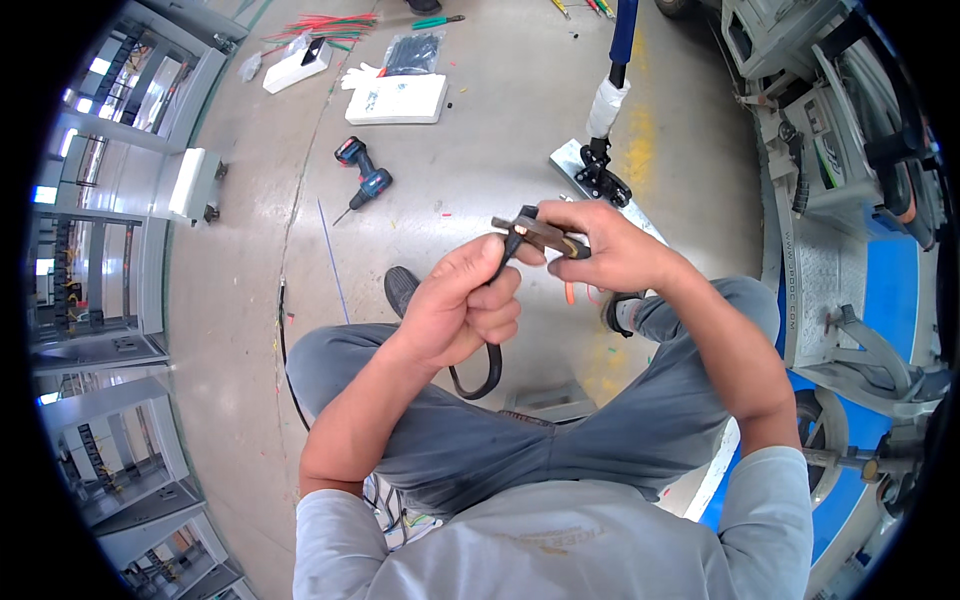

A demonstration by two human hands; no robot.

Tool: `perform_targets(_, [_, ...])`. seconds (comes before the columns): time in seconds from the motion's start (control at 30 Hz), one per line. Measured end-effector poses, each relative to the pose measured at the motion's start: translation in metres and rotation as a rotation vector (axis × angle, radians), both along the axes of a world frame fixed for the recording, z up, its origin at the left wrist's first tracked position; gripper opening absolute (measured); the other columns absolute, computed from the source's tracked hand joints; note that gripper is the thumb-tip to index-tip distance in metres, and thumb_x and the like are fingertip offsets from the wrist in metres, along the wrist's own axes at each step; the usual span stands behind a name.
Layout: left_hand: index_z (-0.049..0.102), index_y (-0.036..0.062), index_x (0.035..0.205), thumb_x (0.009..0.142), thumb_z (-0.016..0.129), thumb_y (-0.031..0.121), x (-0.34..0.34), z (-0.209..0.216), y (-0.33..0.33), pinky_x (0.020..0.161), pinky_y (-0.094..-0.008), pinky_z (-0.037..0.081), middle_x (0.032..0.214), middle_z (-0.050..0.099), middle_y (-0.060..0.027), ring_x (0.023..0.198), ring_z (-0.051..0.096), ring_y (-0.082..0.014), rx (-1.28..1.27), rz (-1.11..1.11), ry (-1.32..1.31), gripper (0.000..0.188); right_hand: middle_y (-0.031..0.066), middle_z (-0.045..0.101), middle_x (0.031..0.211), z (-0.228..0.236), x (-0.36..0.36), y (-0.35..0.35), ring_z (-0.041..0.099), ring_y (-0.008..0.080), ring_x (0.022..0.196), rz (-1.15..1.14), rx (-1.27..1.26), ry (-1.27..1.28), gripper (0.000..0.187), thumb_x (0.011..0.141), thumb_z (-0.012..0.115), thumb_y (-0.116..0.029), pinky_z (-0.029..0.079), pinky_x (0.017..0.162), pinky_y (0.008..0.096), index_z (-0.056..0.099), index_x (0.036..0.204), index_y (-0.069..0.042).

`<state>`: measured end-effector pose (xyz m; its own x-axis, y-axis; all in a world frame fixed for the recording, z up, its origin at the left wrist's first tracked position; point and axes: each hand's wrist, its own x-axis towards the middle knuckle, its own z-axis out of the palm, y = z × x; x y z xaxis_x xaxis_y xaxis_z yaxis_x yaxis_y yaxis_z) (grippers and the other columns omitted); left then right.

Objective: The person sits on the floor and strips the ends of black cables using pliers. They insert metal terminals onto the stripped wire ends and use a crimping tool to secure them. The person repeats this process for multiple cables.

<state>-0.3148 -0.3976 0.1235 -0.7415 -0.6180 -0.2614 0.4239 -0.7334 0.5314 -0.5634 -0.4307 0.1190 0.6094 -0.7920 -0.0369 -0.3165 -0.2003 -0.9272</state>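
Note:
My left hand (455, 305) is closed around a thick black cable (494, 368), its end pointing up past the thumb. Below the fist the rest of the cable hangs in a loop above my lap. In my right hand (622, 245) is a pair of pliers (545, 236) with dark metal jaws and black-and-yellow handles. The jaws meet the cable near its upper end, just above my left thumb. Whether they bite into the sheath I cannot tell. Both hands are raised in front of my bent legs, close together.
On the floor ahead lie a cordless drill (366, 182), a white box (397, 103), a bag of black pieces (414, 53) and red and green wires (325, 27). A blue pole (623, 40) stands on the right. Metal cabinets (100, 275) line the left; machinery (850, 150) stands right.

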Motion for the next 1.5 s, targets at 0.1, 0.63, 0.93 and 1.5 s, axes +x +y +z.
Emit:
perform_targets(0.1, [0.060, 0.0021, 0.127, 0.113, 0.045, 0.041, -0.011, -0.006, 0.002, 0.050, -0.0260, 0.022, 0.066, 0.026, 0.0083, 0.052, 0.021, -0.0053, -0.056, 0.176, -0.112, 0.044, 0.0141, 0.065, 0.091, -0.009, 0.008, 0.005, 0.064, 0.0306, 0.084, -0.249, -0.244, 0.045, 0.031, 0.077, 0.066, 0.003, 0.051, 0.075, 0.0393, 0.063, 0.107, -0.002])
perform_targets(0.63, [0.065, -0.0065, 0.123, 0.104, 0.063, 0.008, -0.047, -0.013, 0.020, 0.057, -0.0229, 0.042, 0.082, 0.061, -0.0013, 0.063, 0.050, -0.0056, -0.949, 0.760, -0.735, 0.024, 0.0129, 0.069, 0.111, 0.008, -0.029, -0.027, 0.067, 0.0236, 0.106, -0.790, 0.349, -0.561, 0.024, 0.080, 0.055, 0.004, 0.056, 0.090, 0.0365, 0.063, 0.103, 0.002])
perform_targets(0.93, [0.052, -0.0072, 0.144, 0.106, 0.056, 0.003, -0.023, -0.020, 0.005, 0.063, -0.0249, 0.050, 0.100, 0.066, -0.0077, 0.069, 0.059, -0.0089, -1.277, 0.737, -0.733, 0.039, 0.0141, 0.073, 0.098, 0.012, -0.049, -0.009, 0.073, 0.0301, 0.104, -0.638, 0.233, -0.285, 0.028, 0.074, 0.056, 0.000, 0.053, 0.101, 0.0395, 0.064, 0.101, 0.002])
perform_targets(1.5, [0.062, -0.0035, 0.128, 0.109, 0.058, 0.016, 0.040, 0.022, -0.005, 0.054, -0.0202, 0.035, 0.077, 0.054, 0.0039, 0.061, 0.044, -0.0009, -0.850, 0.979, -0.497, 0.027, 0.0139, 0.072, 0.076, -0.299, -0.008, 0.042, 0.074, 0.0229, 0.072, -0.218, 0.624, 0.579, 0.020, 0.086, 0.061, -0.017, 0.057, 0.070, 0.0380, 0.070, 0.092, 0.000])
